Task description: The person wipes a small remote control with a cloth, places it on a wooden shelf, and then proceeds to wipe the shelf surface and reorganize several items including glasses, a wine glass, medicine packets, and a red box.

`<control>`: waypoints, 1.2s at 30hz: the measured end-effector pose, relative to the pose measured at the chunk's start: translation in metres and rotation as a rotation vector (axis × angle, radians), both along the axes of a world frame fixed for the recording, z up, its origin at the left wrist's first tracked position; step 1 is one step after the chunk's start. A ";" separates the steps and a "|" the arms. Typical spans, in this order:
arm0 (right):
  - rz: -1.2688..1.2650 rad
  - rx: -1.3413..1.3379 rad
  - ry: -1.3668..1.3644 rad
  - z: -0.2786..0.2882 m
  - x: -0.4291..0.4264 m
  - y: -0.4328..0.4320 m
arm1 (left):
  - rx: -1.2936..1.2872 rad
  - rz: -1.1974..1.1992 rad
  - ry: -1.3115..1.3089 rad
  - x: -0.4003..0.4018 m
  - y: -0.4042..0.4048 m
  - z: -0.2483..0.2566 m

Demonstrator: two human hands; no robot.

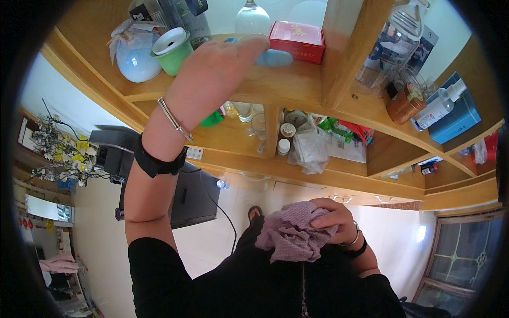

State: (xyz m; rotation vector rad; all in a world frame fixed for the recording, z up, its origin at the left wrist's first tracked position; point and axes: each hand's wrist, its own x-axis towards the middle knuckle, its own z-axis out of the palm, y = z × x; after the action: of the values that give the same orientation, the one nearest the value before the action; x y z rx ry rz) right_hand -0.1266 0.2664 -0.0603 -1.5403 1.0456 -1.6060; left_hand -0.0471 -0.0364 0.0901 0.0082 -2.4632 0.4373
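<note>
My left hand (222, 59) reaches onto the upper wooden shelf, its thumb over a pale-blue translucent object (274, 58). The fingers are hidden behind the hand, so whether they grip it cannot be told. Just beyond stands a clear stemmed glass, upside down (252, 20). A red box with a pink lid (296, 39) lies right of the hand; a green cup with a white top (173, 51) is on its left. Low before my body, my right hand (336, 222) holds a crumpled mauve cloth (296, 232).
A knotted bag around a pale-blue round thing (137, 55) sits at upper left. Bottles and a blue box (457, 115) occupy the right compartment. Lower shelves hold glasses (258, 123), white-capped jars (283, 146) and plastic bags (310, 147). A black cabinet (195, 198) and cable are at left.
</note>
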 end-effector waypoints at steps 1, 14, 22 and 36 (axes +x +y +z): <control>-0.005 0.003 -0.001 0.000 0.001 -0.001 | 0.011 -0.012 -0.013 0.000 0.000 0.000; -0.030 0.058 0.008 -0.002 0.004 -0.010 | 0.067 -0.041 0.021 -0.011 -0.001 -0.019; -0.054 0.058 0.000 -0.003 0.005 -0.014 | 0.153 -0.066 0.105 0.003 -0.006 -0.021; -0.057 0.049 0.025 -0.003 0.001 -0.022 | 0.373 0.187 0.180 0.040 -0.015 -0.038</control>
State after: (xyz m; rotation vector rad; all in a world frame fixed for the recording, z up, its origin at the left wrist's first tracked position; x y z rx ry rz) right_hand -0.1258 0.2446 -0.0633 -1.5135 1.1440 -1.5916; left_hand -0.0069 -0.0517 0.0523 0.4158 -2.3380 0.0455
